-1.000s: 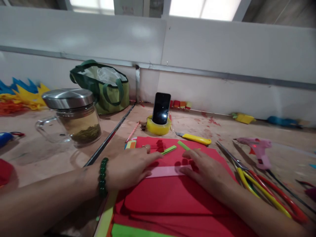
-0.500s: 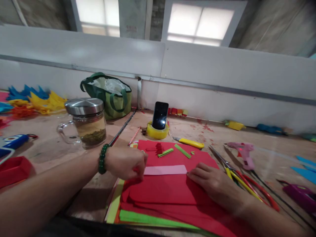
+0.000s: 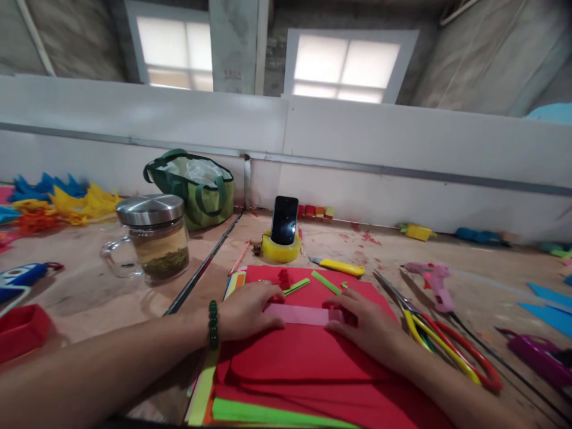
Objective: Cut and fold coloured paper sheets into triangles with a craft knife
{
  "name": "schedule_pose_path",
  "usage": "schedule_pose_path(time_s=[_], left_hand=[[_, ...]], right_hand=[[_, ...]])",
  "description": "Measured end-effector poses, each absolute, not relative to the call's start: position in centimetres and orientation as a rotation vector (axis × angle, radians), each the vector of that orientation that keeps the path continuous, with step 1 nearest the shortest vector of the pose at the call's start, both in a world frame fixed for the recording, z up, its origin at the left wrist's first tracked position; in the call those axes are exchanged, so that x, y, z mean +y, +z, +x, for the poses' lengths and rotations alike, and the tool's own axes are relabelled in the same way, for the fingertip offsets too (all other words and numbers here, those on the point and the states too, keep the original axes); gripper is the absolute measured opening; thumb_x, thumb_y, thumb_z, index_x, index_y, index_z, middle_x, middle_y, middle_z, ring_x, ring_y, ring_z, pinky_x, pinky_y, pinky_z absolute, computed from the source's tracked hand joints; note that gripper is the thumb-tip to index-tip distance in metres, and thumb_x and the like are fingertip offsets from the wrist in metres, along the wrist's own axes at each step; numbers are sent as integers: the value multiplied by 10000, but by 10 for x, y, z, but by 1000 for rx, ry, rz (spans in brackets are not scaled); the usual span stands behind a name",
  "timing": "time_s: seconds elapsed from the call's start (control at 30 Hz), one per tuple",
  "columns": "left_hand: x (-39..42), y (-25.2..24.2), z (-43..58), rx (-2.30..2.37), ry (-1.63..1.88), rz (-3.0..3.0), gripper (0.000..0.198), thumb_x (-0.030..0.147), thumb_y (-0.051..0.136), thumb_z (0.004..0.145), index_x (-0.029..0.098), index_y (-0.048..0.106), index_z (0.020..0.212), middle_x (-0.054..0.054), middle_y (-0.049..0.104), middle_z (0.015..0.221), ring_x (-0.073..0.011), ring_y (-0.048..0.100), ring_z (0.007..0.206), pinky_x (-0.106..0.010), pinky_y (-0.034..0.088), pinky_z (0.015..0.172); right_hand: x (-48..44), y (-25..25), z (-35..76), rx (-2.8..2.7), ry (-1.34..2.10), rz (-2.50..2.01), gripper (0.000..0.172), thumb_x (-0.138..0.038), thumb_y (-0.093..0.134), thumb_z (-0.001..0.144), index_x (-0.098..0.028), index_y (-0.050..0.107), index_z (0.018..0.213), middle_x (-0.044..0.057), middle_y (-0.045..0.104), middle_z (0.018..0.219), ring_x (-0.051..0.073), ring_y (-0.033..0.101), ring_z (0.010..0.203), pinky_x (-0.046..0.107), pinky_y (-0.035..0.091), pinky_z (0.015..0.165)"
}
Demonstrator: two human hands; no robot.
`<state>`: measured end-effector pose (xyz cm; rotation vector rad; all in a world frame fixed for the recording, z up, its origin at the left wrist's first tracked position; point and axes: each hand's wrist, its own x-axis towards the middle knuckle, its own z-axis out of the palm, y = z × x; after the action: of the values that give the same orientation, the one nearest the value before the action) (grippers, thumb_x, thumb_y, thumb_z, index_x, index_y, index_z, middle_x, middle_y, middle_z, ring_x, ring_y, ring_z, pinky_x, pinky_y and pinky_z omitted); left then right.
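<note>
A pink paper strip [image 3: 304,314] lies across the red sheets [image 3: 313,357] in front of me. At its left end is my left hand [image 3: 250,310], thumb and fingers spread apart around it; a green bead bracelet [image 3: 213,325] circles that wrist. My right hand [image 3: 369,322] has its thumb and curved fingers on the strip's right end, which looks darker there. Just beyond the hands lie narrow green paper strips [image 3: 326,282] and a small dark red folded piece [image 3: 284,278].
Beyond the paper stand a phone [image 3: 285,220] in a yellow tape roll [image 3: 280,249] and a yellow cutter [image 3: 342,266]. Scissors [image 3: 440,336] and a pink glue gun [image 3: 433,283] lie right. A glass tea mug [image 3: 158,247] and green bag [image 3: 210,199] stand left.
My left hand has opened from a closed fist over the strip's left end. My right fingers have moved from lying flat beside the strip to curving around its right end. The view has tilted up.
</note>
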<state>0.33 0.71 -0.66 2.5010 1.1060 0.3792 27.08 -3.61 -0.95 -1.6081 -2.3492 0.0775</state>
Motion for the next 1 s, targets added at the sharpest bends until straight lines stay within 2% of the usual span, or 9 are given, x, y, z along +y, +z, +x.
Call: schedule_pose_path(time_s=[0.07, 0.13, 0.27, 0.37, 0.57, 0.67, 0.77, 0.87, 1.0], left_hand=[[5, -7, 4, 1044, 403, 2563, 160, 273, 637, 816, 205, 669, 956, -24, 633, 886, -173, 590, 806, -263, 458, 712], [-1, -7, 4, 957, 439, 2693, 175, 192, 547, 868, 229, 676, 980, -26, 612, 906, -160, 583, 817, -254, 461, 727], [-10, -12, 3, 871, 533, 2978, 452, 168, 481, 900, 303, 482, 1331, -98, 530, 1154, -199, 572, 918, -331, 497, 792], [-9, -14, 1, 816, 508, 3075, 512, 133, 435, 917, 363, 414, 1374, -113, 484, 1237, -215, 575, 968, -360, 509, 805], [-6, -7, 3, 873, 285, 3106, 309, 156, 416, 928, 281, 615, 1128, -77, 552, 1117, -194, 578, 878, -311, 499, 735], [-7, -4, 5, 917, 211, 3143, 263, 168, 407, 938, 209, 664, 903, -60, 584, 965, -183, 549, 818, -298, 468, 714], [-9, -2, 7, 923, 197, 3169, 292, 159, 405, 938, 180, 658, 794, -64, 588, 880, -199, 523, 805, -315, 441, 706], [-10, -2, 7, 1000, 202, 3142, 326, 189, 405, 944, 167, 664, 747, -77, 591, 846, -214, 518, 804, -326, 419, 692], [-8, -2, 4, 1040, 224, 2963, 322, 229, 423, 943, 177, 679, 755, -60, 616, 833, -199, 530, 787, -312, 401, 678]], right_hand=[[-35, -12, 273, -2350, 33, -1482, 135, -290, 606, 841, -227, 695, 919, 62, 669, 909, 199, 665, 820, 310, 546, 689], [-37, -13, 276, -2371, -92, -1310, 135, -207, 558, 860, -210, 692, 843, 58, 655, 845, 178, 649, 784, 284, 533, 674], [-44, -17, 281, -2382, -365, -1069, 247, -149, 491, 888, -220, 663, 1049, 87, 675, 925, 171, 646, 807, 272, 530, 673], [-46, -21, 283, -2387, -417, -1049, 267, -144, 471, 901, -210, 617, 1116, 105, 675, 1024, 172, 653, 861, 278, 540, 717], [-45, -13, 279, -2467, -500, -998, 215, -128, 470, 907, -193, 672, 868, 102, 653, 1027, 175, 621, 881, 283, 519, 729], [-48, -7, 276, -2493, -658, -1000, 248, -141, 461, 910, -196, 700, 867, 97, 648, 896, 189, 573, 788, 300, 483, 668], [-51, -6, 275, -2541, -716, -1063, 262, -156, 451, 913, -186, 706, 864, 68, 611, 717, 177, 513, 651, 282, 425, 563], [-50, -11, 279, -2559, -492, -1088, 279, -144, 432, 923, -177, 708, 899, 70, 636, 748, 174, 542, 682, 274, 439, 572], [-45, -15, 283, -2485, 126, -1125, 263, -175, 443, 943, -201, 704, 952, 67, 684, 973, 166, 606, 896, 286, 504, 784]])
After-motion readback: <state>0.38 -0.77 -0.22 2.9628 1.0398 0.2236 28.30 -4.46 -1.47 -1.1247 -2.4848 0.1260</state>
